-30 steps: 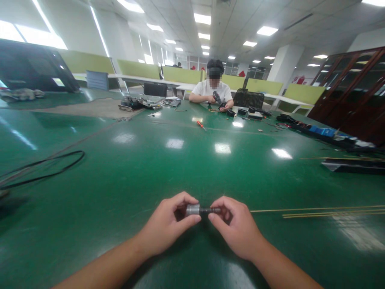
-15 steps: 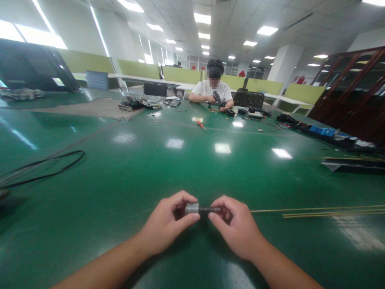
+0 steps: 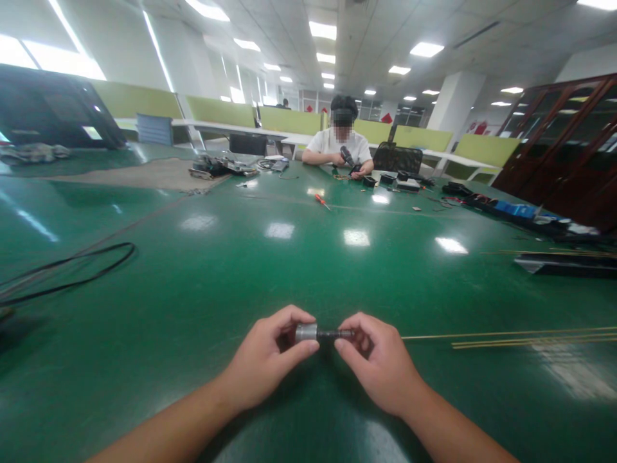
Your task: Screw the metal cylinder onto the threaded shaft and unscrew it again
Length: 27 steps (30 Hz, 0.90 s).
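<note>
Just above the green table (image 3: pixel 308 270), near its front edge, I hold a small metal part between both hands. My left hand (image 3: pixel 267 360) pinches its grey cylinder (image 3: pixel 306 332) between thumb and forefinger. My right hand (image 3: pixel 378 363) pinches the thin dark shaft (image 3: pixel 332 334) that sticks out of the cylinder to the right. Both hands are closed and almost touch each other.
Thin brass rods (image 3: pixel 506 337) lie on the table right of my hands. A black cable (image 3: pixel 81 263) loops at the left. Across the table a person (image 3: pixel 340 145) in a white shirt works with small parts; a red screwdriver (image 3: pixel 322 201), dark boxes and tools lie nearby.
</note>
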Available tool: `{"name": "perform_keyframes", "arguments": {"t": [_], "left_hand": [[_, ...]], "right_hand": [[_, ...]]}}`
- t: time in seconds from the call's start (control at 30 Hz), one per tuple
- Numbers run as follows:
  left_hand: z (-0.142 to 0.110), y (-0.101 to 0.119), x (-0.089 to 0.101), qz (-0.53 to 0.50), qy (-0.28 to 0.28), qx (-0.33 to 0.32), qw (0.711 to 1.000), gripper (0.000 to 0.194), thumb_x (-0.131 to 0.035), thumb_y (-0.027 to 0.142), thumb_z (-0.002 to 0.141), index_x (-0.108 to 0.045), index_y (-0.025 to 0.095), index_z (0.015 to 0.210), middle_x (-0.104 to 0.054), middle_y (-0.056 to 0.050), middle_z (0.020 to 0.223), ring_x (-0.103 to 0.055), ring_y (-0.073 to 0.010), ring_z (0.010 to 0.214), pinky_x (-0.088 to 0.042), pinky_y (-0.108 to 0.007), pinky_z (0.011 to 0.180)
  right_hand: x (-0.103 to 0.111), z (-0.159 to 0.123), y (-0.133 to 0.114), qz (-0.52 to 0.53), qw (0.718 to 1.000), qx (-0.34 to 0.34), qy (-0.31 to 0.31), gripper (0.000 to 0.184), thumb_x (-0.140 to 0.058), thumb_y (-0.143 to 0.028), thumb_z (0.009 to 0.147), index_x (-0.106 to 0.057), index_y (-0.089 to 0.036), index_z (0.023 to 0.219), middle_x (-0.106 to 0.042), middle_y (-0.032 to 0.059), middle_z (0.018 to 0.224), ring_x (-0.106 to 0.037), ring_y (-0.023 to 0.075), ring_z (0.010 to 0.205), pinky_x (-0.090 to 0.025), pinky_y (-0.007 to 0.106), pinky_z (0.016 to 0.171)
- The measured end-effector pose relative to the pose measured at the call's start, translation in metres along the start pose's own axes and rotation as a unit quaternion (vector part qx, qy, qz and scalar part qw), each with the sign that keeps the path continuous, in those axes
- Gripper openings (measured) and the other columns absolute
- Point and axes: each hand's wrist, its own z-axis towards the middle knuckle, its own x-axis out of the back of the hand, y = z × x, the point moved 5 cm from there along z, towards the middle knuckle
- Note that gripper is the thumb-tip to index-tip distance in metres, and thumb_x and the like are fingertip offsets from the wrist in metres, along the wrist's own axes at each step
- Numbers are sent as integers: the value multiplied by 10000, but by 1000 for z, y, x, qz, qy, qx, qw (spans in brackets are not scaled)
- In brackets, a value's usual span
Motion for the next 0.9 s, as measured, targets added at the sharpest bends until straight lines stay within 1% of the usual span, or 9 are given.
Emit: {"name": "perform_keyframes", "arguments": {"t": [0.47, 0.77, 0.9], "left_hand": [[2, -1, 1, -29, 10, 2, 1000, 230, -680, 370, 875, -631, 198, 1021, -631, 13, 839, -570, -160, 749, -427, -259, 698], [-1, -2, 2, -33, 7, 2, 999, 223, -687, 371, 880, -632, 204, 1019, -626, 16, 837, -561, -156, 744, -426, -258, 702], [-1, -3, 3, -34, 14, 3, 999, 231, -691, 375, 878, -635, 203, 1020, -623, 13, 830, -563, -159, 743, -431, -258, 695]], "right_hand": [[1, 0, -1, -1, 1000, 4, 7, 28, -649, -201, 827, -675, -189, 833, -574, -24, 669, -513, 123, 581, -385, 228, 556], [1, 0, 0, 0, 1000, 5, 13, 33, -648, -213, 828, -676, -197, 834, -577, -24, 662, -515, 124, 569, -390, 224, 539], [2, 0, 0, 7, 1000, -2, 11, 44, -642, -228, 835, -673, -196, 833, -575, -23, 659, -516, 127, 572, -398, 229, 546]]}}
